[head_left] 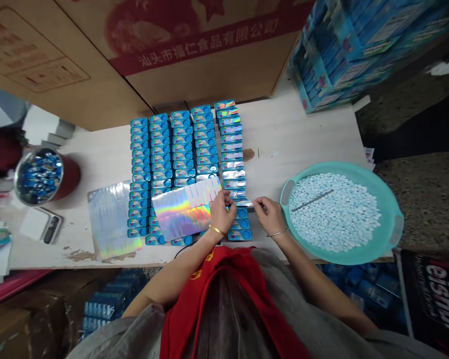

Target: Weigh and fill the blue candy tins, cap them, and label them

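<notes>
Several columns of small blue tins (182, 148) stand on the pale table. In the rightmost column, most tins carry a shiny silver sticker (233, 174); the nearest few show plain blue lids. My left hand (223, 212) and my right hand (270, 215) pinch the two ends of one narrow silver strip (245, 203) over that column. Under my left wrist and fingers lies a holographic sticker sheet (183, 212), resting across the middle columns. Another silvery sheet (112, 219) lies flat to the left, partly under the tins.
A teal basin (396, 214) of pale tablets with a dark stick stands at the right. Large cartons (209, 75) line the back, and stacked blue packs (344, 60) the back right. At left are a metal pot (71, 174) of wrapped pieces and a white scale (41, 224).
</notes>
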`<action>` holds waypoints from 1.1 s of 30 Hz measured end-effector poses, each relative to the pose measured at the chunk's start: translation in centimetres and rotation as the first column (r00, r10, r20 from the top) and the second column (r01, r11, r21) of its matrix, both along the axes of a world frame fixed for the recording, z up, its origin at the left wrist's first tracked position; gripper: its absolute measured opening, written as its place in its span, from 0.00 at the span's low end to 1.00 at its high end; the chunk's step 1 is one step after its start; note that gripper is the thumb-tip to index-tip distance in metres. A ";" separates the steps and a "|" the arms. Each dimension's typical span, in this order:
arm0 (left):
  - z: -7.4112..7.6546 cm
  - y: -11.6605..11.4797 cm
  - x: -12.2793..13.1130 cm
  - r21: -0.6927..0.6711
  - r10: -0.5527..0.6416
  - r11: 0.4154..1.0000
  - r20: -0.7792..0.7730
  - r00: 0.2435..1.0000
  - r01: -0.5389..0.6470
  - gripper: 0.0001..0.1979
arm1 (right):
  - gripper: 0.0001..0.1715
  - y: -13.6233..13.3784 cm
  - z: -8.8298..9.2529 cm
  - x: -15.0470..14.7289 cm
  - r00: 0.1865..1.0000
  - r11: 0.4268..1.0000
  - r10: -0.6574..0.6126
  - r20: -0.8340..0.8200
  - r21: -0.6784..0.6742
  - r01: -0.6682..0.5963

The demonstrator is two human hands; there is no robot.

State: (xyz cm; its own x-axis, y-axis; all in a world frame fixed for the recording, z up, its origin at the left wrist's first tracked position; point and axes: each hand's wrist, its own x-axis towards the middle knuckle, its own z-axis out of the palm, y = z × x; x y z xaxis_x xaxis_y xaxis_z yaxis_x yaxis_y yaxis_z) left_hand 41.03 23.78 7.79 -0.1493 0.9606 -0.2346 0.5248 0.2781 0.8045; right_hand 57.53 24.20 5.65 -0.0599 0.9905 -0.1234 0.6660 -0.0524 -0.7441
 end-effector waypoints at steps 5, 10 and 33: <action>-0.1 0.1 0.2 -0.095 -0.050 0.995 -0.207 0.977 0.031 0.17 | 0.14 0.2 -0.6 0.0 0.991 0.998 0.052 0.126 0.012 -0.054; 0.0 0.5 0.4 -0.193 -0.126 0.979 -0.298 0.946 0.070 0.17 | 0.14 0.5 -1.1 0.3 0.983 0.994 0.110 0.146 -0.015 -0.109; 0.2 1.8 -3.3 -0.066 -0.209 0.978 -0.190 0.959 0.200 0.12 | 0.26 -1.9 -2.4 0.9 0.826 0.910 0.393 0.405 -0.041 -0.413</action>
